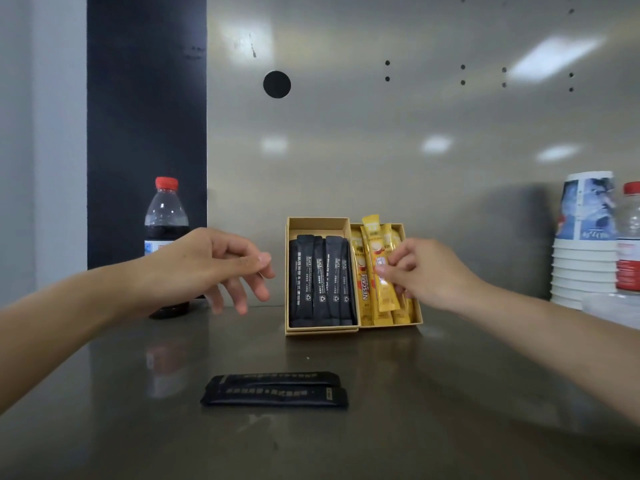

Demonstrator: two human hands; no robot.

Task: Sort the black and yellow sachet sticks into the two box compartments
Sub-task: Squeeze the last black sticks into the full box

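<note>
A tan cardboard box (320,223) with two compartments stands at the centre of the counter. Several black sachet sticks (322,282) fill its left compartment, and several yellow sticks (363,285) lie in the right one. My right hand (420,275) pinches one yellow sachet stick (381,251), held upright over the right compartment. My left hand (221,265) hovers left of the box, fingers loosely spread and holding nothing. Two black sachet sticks (277,389) lie side by side on the counter in front of the box.
A dark cola bottle (166,220) with a red cap stands behind my left hand. A stack of paper cups (583,251) and a clear red-capped bottle (628,244) stand at the right. A metal wall rises behind the box.
</note>
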